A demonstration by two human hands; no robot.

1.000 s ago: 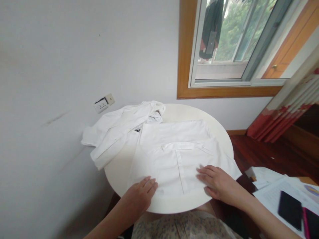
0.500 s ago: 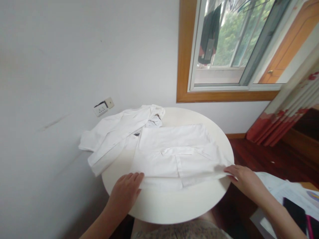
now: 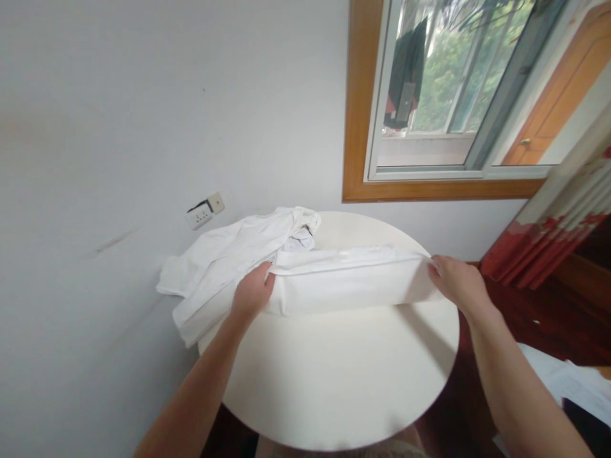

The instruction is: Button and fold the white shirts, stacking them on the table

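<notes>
A white coat [image 3: 348, 286] lies partly folded over itself across the round white table [image 3: 344, 375]. Its near edge is lifted and doubled toward the far side, making a long band of cloth. At the left end of that edge, my left hand [image 3: 252, 289] is closed with the cloth pinched between thumb and fingers. My right hand [image 3: 456, 280] grips the right end the same way, close to the table's right rim. Another white garment [image 3: 233, 245] lies crumpled to the left, touching the coat and hanging over the table's edge.
Behind the table is a white wall with a socket [image 3: 199, 216]. A wood-framed window [image 3: 443, 189] is at the upper right, beside a red and cream curtain [image 3: 539, 235]. Papers [image 3: 563, 375] and a dark flat object [image 3: 585, 423] lie at the lower right.
Both hands have moved away from me, raising the coat's near edge and folding it toward the far side. More bare tabletop shows at the front.
</notes>
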